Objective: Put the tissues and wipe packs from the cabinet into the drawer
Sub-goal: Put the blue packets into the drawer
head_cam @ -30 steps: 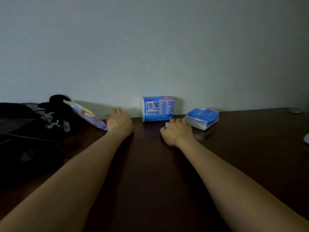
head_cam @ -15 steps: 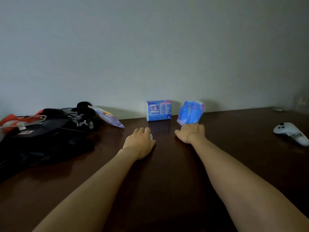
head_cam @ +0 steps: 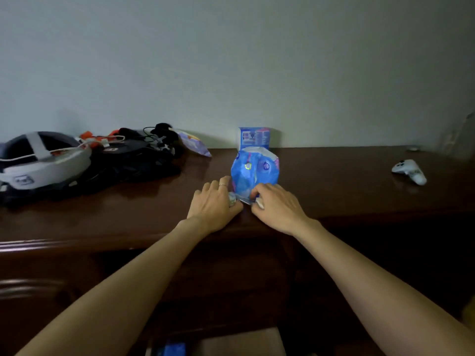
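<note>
A blue tissue pack (head_cam: 254, 172) stands on end near the front of the dark wooden cabinet top (head_cam: 334, 191). My right hand (head_cam: 276, 204) grips its lower edge. My left hand (head_cam: 214, 201) is closed on a small pale pack (head_cam: 232, 197) right beside it. A blue tissue box (head_cam: 254, 137) stands against the wall behind. A purple wipe pack (head_cam: 195, 145) leans at the back left. Below, the open drawer (head_cam: 244, 341) shows a blue pack (head_cam: 174, 349) inside.
A grey-and-white headset (head_cam: 43, 160) and a black bag with cables (head_cam: 133, 155) fill the cabinet's left side. A white controller (head_cam: 410, 170) lies at the right. The cabinet's front edge (head_cam: 77, 242) runs just below my wrists.
Both hands have drawn back toward the cabinet's front edge. The right hand brought the blue tissue pack along, and the left holds a small pack. The view has dropped, showing the drawer.
</note>
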Demonstrator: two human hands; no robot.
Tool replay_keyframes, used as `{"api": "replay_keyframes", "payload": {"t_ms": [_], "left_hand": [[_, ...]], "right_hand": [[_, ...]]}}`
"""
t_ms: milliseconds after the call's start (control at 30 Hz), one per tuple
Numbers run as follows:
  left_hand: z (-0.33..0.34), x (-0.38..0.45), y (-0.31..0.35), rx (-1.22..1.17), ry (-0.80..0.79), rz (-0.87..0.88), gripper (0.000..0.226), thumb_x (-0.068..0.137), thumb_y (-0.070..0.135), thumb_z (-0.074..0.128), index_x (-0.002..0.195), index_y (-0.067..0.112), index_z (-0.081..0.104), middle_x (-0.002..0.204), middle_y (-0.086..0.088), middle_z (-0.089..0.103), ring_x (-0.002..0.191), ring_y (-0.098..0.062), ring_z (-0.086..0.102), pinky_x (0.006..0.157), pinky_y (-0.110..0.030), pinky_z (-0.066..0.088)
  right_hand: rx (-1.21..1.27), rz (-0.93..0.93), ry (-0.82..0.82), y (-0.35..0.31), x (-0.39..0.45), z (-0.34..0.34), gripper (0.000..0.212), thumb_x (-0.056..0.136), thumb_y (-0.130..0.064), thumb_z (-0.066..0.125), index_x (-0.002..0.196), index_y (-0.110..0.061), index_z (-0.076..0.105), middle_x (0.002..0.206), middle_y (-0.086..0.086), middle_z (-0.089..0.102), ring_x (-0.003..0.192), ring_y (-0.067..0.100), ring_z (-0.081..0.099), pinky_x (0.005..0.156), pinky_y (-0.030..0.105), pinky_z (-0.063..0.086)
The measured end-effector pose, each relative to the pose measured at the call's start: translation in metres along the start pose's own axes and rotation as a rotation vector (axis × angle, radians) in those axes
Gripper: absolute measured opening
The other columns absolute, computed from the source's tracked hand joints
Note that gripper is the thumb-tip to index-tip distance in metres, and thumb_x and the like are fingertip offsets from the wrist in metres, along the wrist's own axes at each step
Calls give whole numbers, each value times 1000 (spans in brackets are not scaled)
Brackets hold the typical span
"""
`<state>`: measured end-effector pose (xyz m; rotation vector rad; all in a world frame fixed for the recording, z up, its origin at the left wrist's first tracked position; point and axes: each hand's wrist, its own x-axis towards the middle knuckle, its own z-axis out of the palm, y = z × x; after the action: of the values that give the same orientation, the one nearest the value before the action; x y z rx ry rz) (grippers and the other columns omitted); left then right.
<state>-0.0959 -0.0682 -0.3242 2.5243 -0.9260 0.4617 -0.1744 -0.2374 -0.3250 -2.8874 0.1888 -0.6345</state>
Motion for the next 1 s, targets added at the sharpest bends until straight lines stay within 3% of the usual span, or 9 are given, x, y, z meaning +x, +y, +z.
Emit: {"api": "replay_keyframes", "payload": {"t_ms": [200,267,367,467,600,733,833,900,1000], "left_hand": [[-43,-116,9,-252,292,-221,43,90,59,43,123,32,45,108,0,68,91,-26,66,68,-34,44],[-46,-147,7,-346,261,-336,46,87,65,43,119,32,44,100,5,69,81,-21,66,69,-36,47],[-49,-174,-5,-904,151,-563,60,78,70,62,112,21,57,91,2,71,70,-17,69,66,-34,54],[-42,-194,-26,-1155,39,-680,38,79,44,79,94,11,68,79,-8,69,55,-16,64,54,-31,48],[10,-237,-56,-1174,-5,-823,17,77,9,81,86,2,68,72,-14,67,49,-18,58,49,-27,49],[77,-293,-98,-1050,-169,-1086,23,78,8,81,66,2,62,57,-12,61,46,-21,55,48,-31,47],[126,-340,-129,-910,-376,-1233,23,78,10,82,73,1,62,65,-13,64,55,-23,60,53,-33,50],[154,-364,-140,-824,-462,-1287,25,76,10,83,80,0,61,75,-16,65,62,-25,61,60,-37,52],[181,-385,-147,-673,-572,-1301,22,76,13,81,79,-1,64,75,-18,66,59,-26,62,58,-34,51]], "right_hand": [[160,-166,215,-49,-80,-4,11,96,-33,63,103,-26,69,98,-7,64,98,18,56,71,33,44],[234,-215,260,-65,-98,-4,12,97,-31,62,103,-25,71,96,-8,62,95,16,55,74,31,46],[371,-246,227,-80,-118,-2,11,96,-35,61,100,-31,70,94,-12,58,96,10,55,81,27,46],[481,-236,107,-91,-145,17,7,94,-36,63,97,-35,69,95,-14,59,97,9,59,85,27,48],[592,-199,-88,-95,-184,72,10,90,-25,74,98,-30,74,96,-12,59,87,9,61,83,28,49],[784,74,-277,-87,-225,131,28,89,-29,74,115,-38,70,109,-15,63,79,10,60,76,14,47],[883,423,-307,-76,-247,180,14,93,-27,72,106,-30,75,108,-9,72,95,9,65,70,12,47],[900,726,-438,-69,-254,211,13,93,-29,70,102,-22,78,108,-1,74,101,15,65,72,19,49],[1023,1140,-656,-59,-264,245,34,95,-39,62,113,-13,76,102,4,78,94,25,66,86,36,50]]}}
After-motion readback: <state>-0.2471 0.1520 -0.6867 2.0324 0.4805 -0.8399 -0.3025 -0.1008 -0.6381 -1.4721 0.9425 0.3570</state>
